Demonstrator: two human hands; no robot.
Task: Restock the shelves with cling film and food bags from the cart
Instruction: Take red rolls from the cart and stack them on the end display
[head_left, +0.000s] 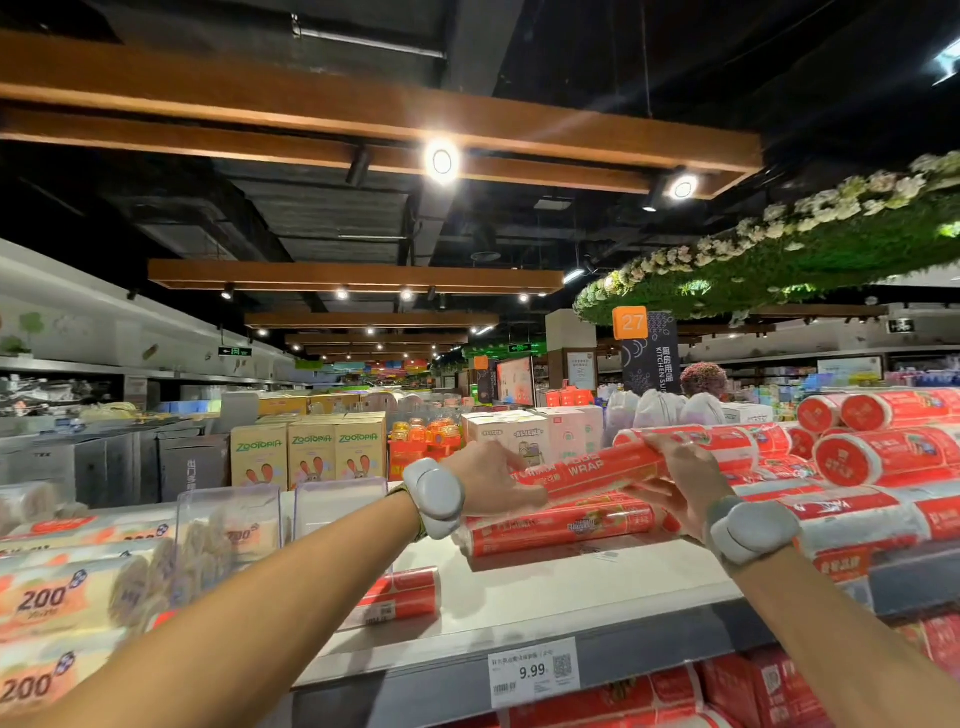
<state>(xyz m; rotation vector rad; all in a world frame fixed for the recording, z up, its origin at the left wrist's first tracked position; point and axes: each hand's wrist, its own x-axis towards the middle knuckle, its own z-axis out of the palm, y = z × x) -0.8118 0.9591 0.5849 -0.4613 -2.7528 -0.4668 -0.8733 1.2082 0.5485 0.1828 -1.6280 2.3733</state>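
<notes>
A long red plastic-wrapped cling film roll (597, 470) marked WRAP is held just above a stack of similar red rolls (561, 527) near the back edge of the white top shelf (571, 587). Its left end is gripped by the left hand (488, 483), whose fingers are curled round it. Further right it is clasped from above and below by the right hand (675, 493).

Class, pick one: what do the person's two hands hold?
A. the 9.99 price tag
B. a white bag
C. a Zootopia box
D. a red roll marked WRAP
D: the left hand and right hand both grip the red roll, printed WRAP.
</notes>
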